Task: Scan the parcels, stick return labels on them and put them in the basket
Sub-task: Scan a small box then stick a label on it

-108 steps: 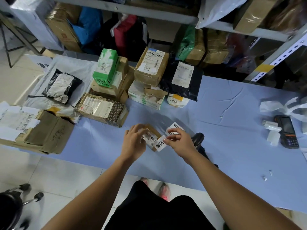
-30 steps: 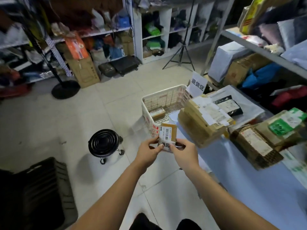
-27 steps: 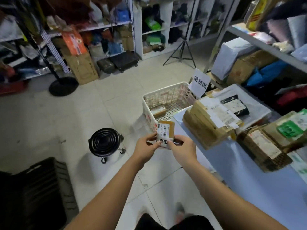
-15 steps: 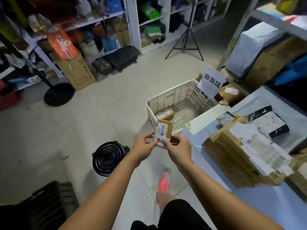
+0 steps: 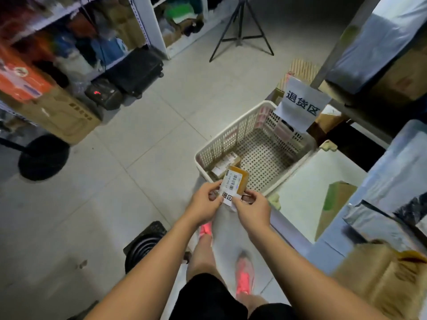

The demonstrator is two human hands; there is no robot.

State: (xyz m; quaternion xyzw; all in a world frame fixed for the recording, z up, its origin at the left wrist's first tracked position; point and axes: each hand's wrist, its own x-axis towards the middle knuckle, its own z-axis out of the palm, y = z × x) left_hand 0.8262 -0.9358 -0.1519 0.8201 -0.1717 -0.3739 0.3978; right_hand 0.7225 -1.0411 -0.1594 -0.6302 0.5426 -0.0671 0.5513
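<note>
You hold the small brown parcel (image 5: 240,180) over the near rim of the white basket (image 5: 231,131), barcode side up, a white return label (image 5: 227,197) stuck at its lower edge. Your left grip (image 5: 204,203) pinches the parcel's left side. Your right grip (image 5: 253,207) is clamped on its lower right corner, beside the return label. One boxed parcel (image 5: 225,163) lies inside the basket, which stands on the floor by the end of the bench (image 5: 329,247), with a paper sign (image 5: 301,103) at its far rim.
</note>
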